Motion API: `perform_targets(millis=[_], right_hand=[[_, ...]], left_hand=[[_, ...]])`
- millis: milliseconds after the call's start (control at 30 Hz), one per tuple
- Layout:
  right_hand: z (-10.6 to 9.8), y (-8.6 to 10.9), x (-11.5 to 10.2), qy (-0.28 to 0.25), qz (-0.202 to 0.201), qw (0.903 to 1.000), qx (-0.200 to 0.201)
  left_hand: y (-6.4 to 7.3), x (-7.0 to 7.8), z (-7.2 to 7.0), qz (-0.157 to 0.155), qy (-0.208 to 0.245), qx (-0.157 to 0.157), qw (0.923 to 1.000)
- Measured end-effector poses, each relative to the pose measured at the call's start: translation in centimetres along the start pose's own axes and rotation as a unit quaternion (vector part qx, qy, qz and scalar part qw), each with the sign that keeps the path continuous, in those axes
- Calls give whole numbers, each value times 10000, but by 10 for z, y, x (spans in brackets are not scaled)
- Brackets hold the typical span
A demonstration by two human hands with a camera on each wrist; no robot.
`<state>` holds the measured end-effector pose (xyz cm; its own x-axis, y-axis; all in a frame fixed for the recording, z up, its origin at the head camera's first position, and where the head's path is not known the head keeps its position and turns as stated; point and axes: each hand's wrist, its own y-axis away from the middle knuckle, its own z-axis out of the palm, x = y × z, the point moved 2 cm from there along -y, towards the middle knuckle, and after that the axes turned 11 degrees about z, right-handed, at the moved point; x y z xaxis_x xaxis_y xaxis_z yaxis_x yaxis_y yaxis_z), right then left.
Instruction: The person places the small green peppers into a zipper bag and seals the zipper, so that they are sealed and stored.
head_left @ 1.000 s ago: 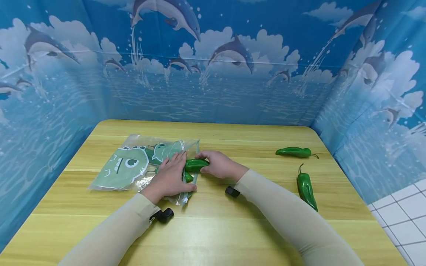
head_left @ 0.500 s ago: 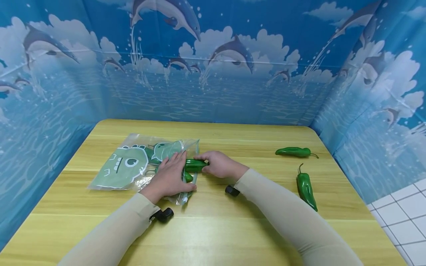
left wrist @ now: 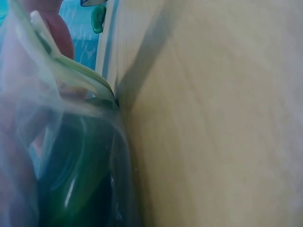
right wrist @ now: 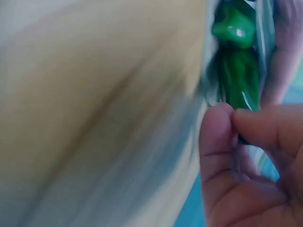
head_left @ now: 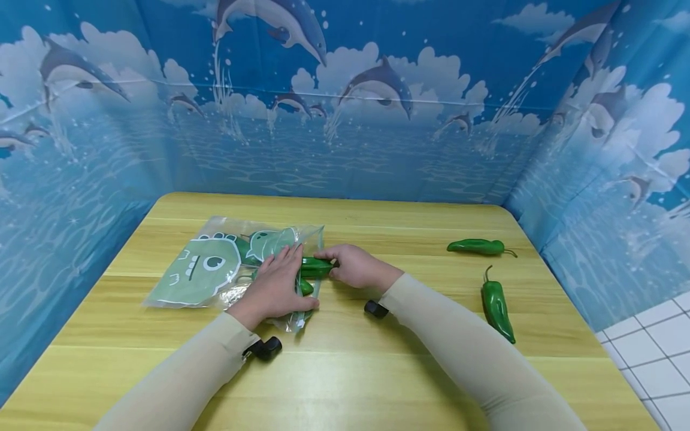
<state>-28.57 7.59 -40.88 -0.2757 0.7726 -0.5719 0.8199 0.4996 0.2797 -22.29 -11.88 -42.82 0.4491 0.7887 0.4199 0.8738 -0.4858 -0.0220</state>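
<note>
A clear plastic zip bag [head_left: 202,272] printed with green cartoon monsters lies on the table, its mouth facing right. My left hand [head_left: 274,288] rests on it near the mouth, fingers straight and spread. A green chili pepper [head_left: 316,267] lies at the bag's mouth, partly inside. My right hand [head_left: 357,267] pinches its outer end between thumb and fingertips. Just below it, another green pepper [head_left: 306,288] shows inside the bag, half hidden by my left hand. In the left wrist view, dark green pepper skin [left wrist: 78,175] shows through the plastic.
Two more green peppers lie on the right of the table: one sideways pepper [head_left: 477,246] farther back, one upright pepper [head_left: 496,306] nearer, beside my right sleeve. A blue dolphin-print curtain [head_left: 345,161] stands behind the wooden table [head_left: 345,383].
The pepper has slid slightly left into the bag's mouth, and my right fingers now hold it nearer its end. My left hand keeps its place on the bag.
</note>
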Motion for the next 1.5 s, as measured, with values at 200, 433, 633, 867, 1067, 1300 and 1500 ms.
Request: perform_targets(millis=[200, 433, 633, 867, 1067, 1300, 1500], right_hand=[[2, -2, 2, 148, 63, 9998, 108], [5, -6, -1, 211, -88, 9996, 159], [4, -6, -1, 146, 196, 9994, 239], [5, -7, 0, 282, 161, 9989, 325], [7, -9, -1, 364, 42, 9985, 399], [8, -11, -3, 432, 81, 9982, 403], [9, -13, -5, 442, 113, 9981, 418]], left_hand=[[1, 1, -1, 10, 21, 14, 10000], [1, 0, -1, 9, 5, 27, 10000], [0, 0, -1, 10, -39, 29, 10000], [0, 1, -1, 3, -67, 12, 10000], [0, 2, -1, 23, -87, 7, 10000], [-1, 1, 0, 38, -184, 3, 9998], [0, 0, 0, 47, -166, -3, 9999]])
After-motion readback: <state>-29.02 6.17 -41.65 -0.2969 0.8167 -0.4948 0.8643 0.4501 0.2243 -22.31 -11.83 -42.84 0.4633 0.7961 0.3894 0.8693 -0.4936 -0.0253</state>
